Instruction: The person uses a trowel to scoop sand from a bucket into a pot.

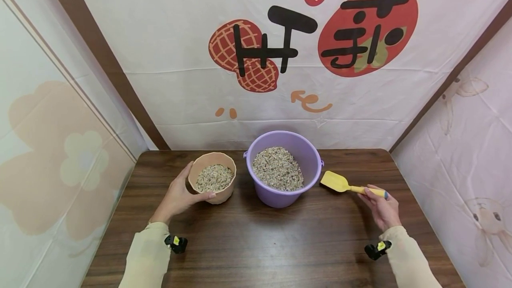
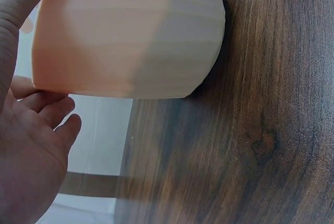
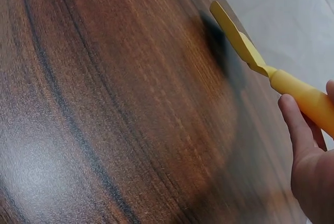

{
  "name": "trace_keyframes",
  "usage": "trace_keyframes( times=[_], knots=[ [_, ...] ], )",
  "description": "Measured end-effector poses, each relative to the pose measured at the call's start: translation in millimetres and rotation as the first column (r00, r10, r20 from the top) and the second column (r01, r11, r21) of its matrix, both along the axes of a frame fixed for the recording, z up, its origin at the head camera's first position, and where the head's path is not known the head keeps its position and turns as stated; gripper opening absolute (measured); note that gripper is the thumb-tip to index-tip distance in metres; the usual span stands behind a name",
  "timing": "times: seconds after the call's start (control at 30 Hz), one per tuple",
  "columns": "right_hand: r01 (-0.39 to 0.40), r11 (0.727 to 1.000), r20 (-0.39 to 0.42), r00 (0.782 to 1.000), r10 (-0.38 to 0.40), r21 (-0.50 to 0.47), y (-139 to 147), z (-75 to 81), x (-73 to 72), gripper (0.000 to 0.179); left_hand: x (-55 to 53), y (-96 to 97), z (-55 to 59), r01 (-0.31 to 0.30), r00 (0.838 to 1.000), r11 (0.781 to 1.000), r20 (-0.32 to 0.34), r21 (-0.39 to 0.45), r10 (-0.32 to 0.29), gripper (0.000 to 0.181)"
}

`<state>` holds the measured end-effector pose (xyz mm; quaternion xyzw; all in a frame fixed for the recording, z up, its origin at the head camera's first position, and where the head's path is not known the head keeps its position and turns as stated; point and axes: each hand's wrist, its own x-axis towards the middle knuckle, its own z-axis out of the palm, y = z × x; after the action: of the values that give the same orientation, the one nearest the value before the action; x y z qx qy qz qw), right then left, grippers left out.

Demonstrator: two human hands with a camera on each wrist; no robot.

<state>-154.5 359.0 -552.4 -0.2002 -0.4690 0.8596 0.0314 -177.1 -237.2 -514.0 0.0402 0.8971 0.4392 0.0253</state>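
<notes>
In the head view my left hand (image 1: 180, 195) holds a peach-coloured pot (image 1: 223, 196) at its left side, the thumb along the near wall and the fingers by the rim. Speckled granules (image 1: 215, 178) partly fill it. The left wrist view shows the ridged wall of the pot (image 2: 130, 36) close up, with fingers (image 2: 57, 110) at its rim. On the right, my right hand (image 1: 382, 208) grips the handle of a small yellow shovel (image 1: 335, 182), whose blade points left above the table. The shovel (image 3: 242, 46) is seen edge-on in the right wrist view.
Between the hands a purple bucket (image 1: 276, 197) with similar granules (image 1: 278, 169) stands near the back of the dark wooden table (image 1: 272, 248). A printed white cloth (image 1: 180, 79) hangs behind the table, with more cloth on both sides.
</notes>
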Motion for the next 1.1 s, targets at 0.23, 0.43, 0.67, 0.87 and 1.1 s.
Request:
trace_keyframes(
  times=[0.23,0.43,0.67,0.87,1.1],
  knots=[
    [-0.009,1.000,0.000,1.000,0.009,-0.001,0,-4.8,-1.0,0.019,-0.5,-0.3,-0.5,-0.002,1.000,1.000,0.002,-0.006,0.002,0.130],
    [-0.011,1.000,-0.001,1.000,0.011,-0.004,-1,-7.2,-2.3,0.020,-0.9,0.2,-1.6,-0.003,1.000,1.000,0.002,-0.011,0.003,0.132],
    [0.009,1.000,0.030,1.000,-0.008,-0.001,-2,-8.0,-4.8,0.024,-0.5,0.3,-0.8,-0.002,1.000,1.000,-0.001,-0.011,0.002,0.130],
    [-0.016,0.999,0.023,1.000,0.015,0.045,1,-12.3,-4.9,0.021,-1.0,1.1,-0.9,-0.004,1.000,1.000,0.001,-0.010,0.004,0.130],
    [-0.083,0.957,0.053,0.996,0.071,0.276,7,-18.2,-6.8,0.038,-0.7,1.3,-1.7,-0.004,1.000,1.000,-0.007,-0.007,0.004,0.131]
  ],
)
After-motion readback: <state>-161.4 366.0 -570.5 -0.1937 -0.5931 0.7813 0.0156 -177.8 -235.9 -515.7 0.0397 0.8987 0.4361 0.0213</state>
